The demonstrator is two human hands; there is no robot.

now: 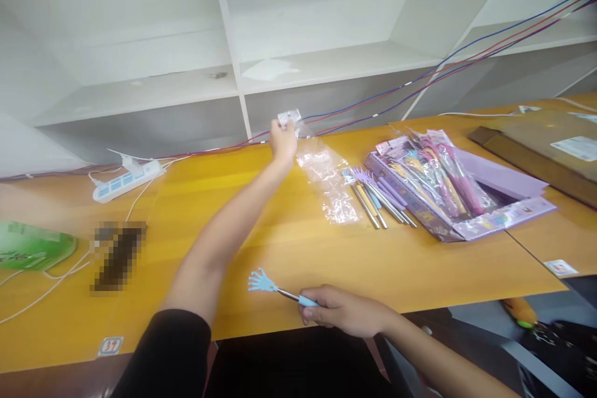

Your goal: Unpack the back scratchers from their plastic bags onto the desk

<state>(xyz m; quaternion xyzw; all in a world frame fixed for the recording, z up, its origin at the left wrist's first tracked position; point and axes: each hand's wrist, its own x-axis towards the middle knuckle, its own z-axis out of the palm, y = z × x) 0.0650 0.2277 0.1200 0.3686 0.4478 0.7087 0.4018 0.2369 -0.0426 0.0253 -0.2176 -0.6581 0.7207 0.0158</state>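
Note:
My right hand [342, 310] is closed around the handle of a light-blue back scratcher [263, 282], its hand-shaped head pointing left over the table's front edge. Farther back, my left hand [283, 140] pinches the top of a clear plastic bag [290, 117] near the wall. More clear plastic bags [321, 168] lie on the table just right of that hand. Beside them rests a loose pile of back scratchers [377, 193] with purple, blue and yellow parts and metal rods.
A purple display box [485, 227] of bagged back scratchers stands right of the pile, with a cardboard box [517, 143] beyond. At left are a power strip [128, 181], a green package [35, 245] and a blurred-out dark item [119, 258]. Cables [373, 102] run along the shelves.

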